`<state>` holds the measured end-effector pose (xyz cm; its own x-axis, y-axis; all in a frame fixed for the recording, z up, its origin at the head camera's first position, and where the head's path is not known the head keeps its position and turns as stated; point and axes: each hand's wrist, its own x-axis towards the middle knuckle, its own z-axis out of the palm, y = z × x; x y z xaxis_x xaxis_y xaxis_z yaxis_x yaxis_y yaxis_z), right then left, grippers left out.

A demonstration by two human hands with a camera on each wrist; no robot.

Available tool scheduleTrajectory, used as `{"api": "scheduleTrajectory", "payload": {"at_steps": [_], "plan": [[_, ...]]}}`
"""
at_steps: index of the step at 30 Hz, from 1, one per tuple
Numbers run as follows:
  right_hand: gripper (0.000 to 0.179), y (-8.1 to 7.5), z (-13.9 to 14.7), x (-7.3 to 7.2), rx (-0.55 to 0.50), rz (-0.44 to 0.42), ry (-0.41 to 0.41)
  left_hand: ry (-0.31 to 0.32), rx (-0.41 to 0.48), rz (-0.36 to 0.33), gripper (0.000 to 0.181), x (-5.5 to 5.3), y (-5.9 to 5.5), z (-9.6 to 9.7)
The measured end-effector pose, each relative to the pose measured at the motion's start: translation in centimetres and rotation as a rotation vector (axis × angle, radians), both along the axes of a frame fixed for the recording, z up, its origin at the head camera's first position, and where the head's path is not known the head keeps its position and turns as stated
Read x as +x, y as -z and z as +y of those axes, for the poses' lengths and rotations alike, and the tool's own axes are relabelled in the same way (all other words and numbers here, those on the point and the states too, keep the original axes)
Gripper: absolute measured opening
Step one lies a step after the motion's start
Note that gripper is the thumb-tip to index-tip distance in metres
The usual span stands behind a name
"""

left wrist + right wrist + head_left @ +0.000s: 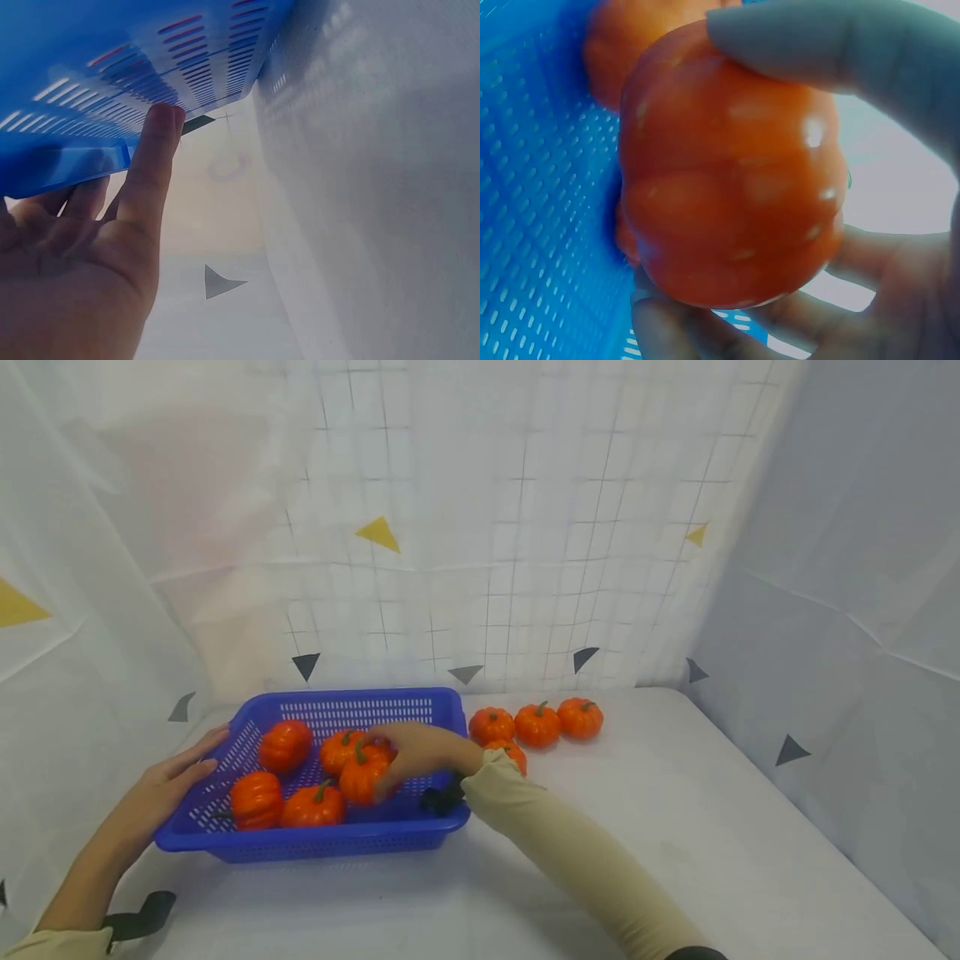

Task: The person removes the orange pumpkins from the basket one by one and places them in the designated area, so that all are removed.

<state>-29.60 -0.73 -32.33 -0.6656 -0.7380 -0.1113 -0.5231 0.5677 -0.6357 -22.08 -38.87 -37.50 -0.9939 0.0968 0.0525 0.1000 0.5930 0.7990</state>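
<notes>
My right hand (pixel 420 752) grips a small orange pumpkin (pixel 362 775) with a green stem, low inside the blue plastic basket (pixel 315 842). In the right wrist view, the thumb lies across one side of that pumpkin (pixel 727 172) while the fingers curl round the other. Against the basket's left side, my left hand (pixel 161 789) rests with fairly straight fingers. The left wrist view has one finger (pixel 154 161) laid along the slotted outer wall (pixel 195 56), the others at the rim. More pumpkins lie in the basket, among them one by the back wall (pixel 285 746).
Right of the basket, a row of orange pumpkins (pixel 537 725) stands on the white table (pixel 637 810), with another pumpkin (pixel 512 753) partly behind the right forearm. White sheeting (pixel 450 610) rises behind and at both sides. A dark object (pixel 442 797) shows below the right wrist.
</notes>
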Motion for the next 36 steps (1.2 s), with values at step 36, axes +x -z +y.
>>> {"api": "scheduleTrajectory", "payload": {"at_steps": [36], "plan": [[0.082, -2.2, 7.6, 1.1, -0.158, 0.087, 0.173, -0.012, -0.028, -0.017, 0.067, 0.1, -0.2, 0.3]]}}
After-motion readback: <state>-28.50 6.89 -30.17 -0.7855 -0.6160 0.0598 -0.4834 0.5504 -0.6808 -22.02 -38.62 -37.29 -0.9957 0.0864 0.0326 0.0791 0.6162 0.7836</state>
